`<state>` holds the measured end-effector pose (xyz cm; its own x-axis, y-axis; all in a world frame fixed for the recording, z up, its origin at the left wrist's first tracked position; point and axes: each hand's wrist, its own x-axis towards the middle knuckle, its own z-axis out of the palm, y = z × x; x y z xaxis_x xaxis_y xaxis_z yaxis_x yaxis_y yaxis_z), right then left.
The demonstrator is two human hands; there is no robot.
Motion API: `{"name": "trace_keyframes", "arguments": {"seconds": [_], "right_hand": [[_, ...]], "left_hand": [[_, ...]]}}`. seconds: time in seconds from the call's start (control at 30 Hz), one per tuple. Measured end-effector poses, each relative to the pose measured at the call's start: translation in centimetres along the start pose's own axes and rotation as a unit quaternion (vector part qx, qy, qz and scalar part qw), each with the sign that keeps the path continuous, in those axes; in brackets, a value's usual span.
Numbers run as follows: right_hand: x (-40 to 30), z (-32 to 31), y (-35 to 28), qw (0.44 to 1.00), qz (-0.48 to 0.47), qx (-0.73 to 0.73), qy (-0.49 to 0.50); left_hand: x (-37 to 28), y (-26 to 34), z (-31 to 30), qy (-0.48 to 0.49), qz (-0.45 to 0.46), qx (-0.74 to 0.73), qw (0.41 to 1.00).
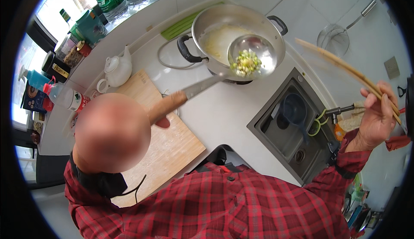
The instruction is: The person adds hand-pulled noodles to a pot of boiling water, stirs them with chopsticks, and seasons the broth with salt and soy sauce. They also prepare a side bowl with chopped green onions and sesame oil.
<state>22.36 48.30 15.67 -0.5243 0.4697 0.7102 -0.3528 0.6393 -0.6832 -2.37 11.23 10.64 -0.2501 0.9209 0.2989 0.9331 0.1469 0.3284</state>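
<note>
My left hand (121,132), mostly hidden by a blur, grips the wooden handle of a metal ladle (266,54). The ladle's bowl is over the near right part of a two-handled steel pot (210,19). Chopped scallions (245,62), with a pale yellowish bit on top, lie in the ladle. Pale yellowish contents (216,41) show at the pot's bottom; I cannot tell what they are. To the right, my right hand (378,119) holds long wooden chopsticks (343,62), raised above the sink side and slightly blurred, pointing up and left.
A wooden cutting board (181,138) with whitish traces lies under my left arm. Beyond it stands a white teapot (118,69). The sink (281,145) holds a dark blue dipper (294,108). Bottles and jars line the windowsill. A wire strainer (333,40) hangs on the wall.
</note>
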Motion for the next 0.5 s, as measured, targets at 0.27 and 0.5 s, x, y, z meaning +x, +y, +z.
{"name": "trace_keyframes", "arguments": {"seconds": [0.27,0.5], "right_hand": [[1.2,8.6,11.9,0.990,0.100,0.060,-0.078],[0.4,12.7,18.8,0.951,0.247,0.096,-0.157]], "left_hand": [[8.7,-2.7,1.4,-0.081,-0.363,-0.673,0.639],[12.3,-5.0,4.8,-0.115,-0.394,-0.684,0.602]]}}
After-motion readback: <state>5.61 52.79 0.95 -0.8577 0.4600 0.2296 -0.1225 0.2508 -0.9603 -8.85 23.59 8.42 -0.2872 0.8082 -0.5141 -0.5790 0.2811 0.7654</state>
